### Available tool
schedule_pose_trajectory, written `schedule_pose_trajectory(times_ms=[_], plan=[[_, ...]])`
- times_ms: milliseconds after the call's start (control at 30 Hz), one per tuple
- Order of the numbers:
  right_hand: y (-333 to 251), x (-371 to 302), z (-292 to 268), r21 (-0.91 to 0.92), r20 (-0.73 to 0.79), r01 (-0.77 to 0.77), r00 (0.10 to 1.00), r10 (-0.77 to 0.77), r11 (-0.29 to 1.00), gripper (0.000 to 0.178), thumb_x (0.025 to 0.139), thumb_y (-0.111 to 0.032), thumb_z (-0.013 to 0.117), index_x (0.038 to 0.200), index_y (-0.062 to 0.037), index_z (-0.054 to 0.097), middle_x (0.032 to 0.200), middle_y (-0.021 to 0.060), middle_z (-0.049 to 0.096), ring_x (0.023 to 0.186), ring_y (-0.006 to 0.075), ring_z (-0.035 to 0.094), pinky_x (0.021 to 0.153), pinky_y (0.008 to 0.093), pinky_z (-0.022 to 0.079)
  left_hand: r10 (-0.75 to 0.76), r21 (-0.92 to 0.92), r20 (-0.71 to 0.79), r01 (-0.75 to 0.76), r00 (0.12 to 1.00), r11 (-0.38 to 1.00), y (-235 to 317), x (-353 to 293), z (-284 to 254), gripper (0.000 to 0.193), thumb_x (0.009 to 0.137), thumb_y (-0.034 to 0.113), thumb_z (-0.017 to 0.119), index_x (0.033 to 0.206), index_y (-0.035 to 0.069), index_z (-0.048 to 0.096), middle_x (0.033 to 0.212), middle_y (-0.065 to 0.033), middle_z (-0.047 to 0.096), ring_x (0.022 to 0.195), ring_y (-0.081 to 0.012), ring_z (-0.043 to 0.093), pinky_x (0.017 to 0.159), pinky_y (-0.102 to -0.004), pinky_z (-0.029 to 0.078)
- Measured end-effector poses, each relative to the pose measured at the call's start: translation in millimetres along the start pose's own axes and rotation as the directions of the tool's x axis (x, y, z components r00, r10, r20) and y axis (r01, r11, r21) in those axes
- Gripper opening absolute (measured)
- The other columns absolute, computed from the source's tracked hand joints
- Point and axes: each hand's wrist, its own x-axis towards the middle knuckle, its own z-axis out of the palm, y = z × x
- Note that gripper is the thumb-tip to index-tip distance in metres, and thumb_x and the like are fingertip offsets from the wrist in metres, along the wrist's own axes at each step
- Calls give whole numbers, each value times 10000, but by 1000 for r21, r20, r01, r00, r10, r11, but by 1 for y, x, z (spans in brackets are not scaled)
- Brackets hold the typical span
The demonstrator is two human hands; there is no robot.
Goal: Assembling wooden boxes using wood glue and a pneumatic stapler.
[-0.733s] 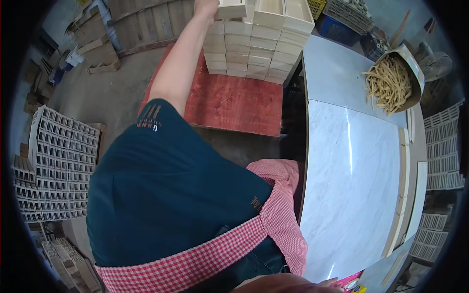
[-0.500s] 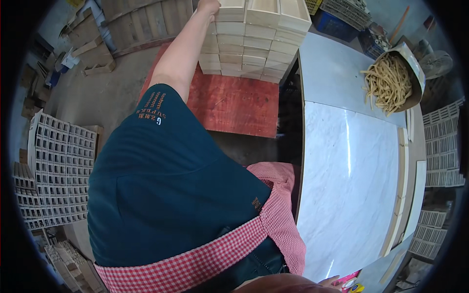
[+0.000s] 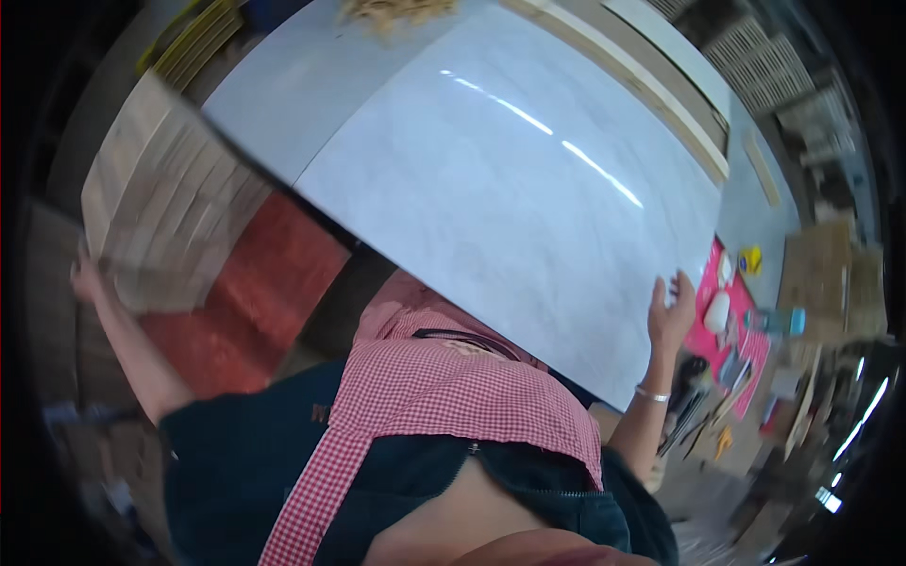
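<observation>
My left arm reaches out to the left, and my left hand [image 3: 87,278] is beside the lower left edge of a stack of pale wooden boxes [image 3: 170,198]. That hand is smeared by motion, so I cannot make out how its fingers lie or whether they touch the stack. The boxes stand on a red board [image 3: 269,283]. Over the near right edge of a glossy white marbled tabletop [image 3: 491,189], my right hand [image 3: 672,311] is raised with fingers apart and nothing in it. A bracelet circles that wrist.
Right of the table lies a pink sheet [image 3: 713,325] with a white mouse-shaped item [image 3: 718,311], a clear bottle [image 3: 776,322] and small tools. Cardboard boxes [image 3: 816,283] stand beyond. Wooden strips [image 3: 651,90] line the table's far edge, near a pile of tan strips [image 3: 396,14].
My view has swung to the right, bringing the table to the middle and the stack to the left. My right hand has come fully into view. My left arm still reaches toward the stack.
</observation>
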Motion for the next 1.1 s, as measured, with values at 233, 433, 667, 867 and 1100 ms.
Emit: schedule_pose_trajectory(times_ms=[233, 433, 667, 867, 1100], plan=[[37, 84, 11, -76, 53, 198, 980, -194, 977, 411, 862, -175, 731, 1228, -19, 627, 1118, 143, 659, 1022, 325, 627, 885, 387, 519, 171, 11, 193, -176, 966, 984, 236, -283, 186, 261, 986, 248, 654, 1098, 28, 739, 1041, -109, 737, 933, -198, 670, 857, -336, 531], [78, 245, 49, -241, 101, 313, 950, -297, 919, 441, 873, -212, 722, 1253, -21, 606, 1207, 159, 646, 1083, 347, 631, 917, 407, 523, 157, -233, 695, 14, 701, 972, 304, -446, 297, 315, 949, 208, 697, 1154, -30, 719, 1064, -93, 736, 948, -173, 664, 891, -258, 506], [105, 412, 143, -531, 120, 440, 885, -450, 724, 579, 808, -209, 762, 1324, -47, 558, 1216, 147, 670, 1068, 360, 654, 922, 429, 535, 165, -252, 804, 76, 571, 965, 350, -478, 321, 251, 963, 91, 634, 1170, -41, 686, 962, -96, 677, 831, -170, 601, 797, -286, 498], [101, 493, 191, -554, 380, 402, 901, -209, 729, 622, 749, -201, 793, 1313, -57, 574, 1231, 169, 667, 1085, 358, 647, 939, 426, 523, 354, -297, 768, -193, 534, 935, 363, -481, 348, 298, 943, 20, 615, 1234, -31, 646, 1040, -122, 672, 888, -185, 611, 825, -294, 500], [96, 449, 141, -340, 630, 507, 748, -209, 792, 523, 655, -275, 795, 1102, -46, 650, 1062, 148, 717, 915, 358, 666, 830, 399, 544, 619, -523, 734, -350, 279, 777, 407, -473, 408, 415, 848, -9, 689, 1259, -13, 632, 1197, -159, 651, 1028, -266, 640, 901, -331, 514]])
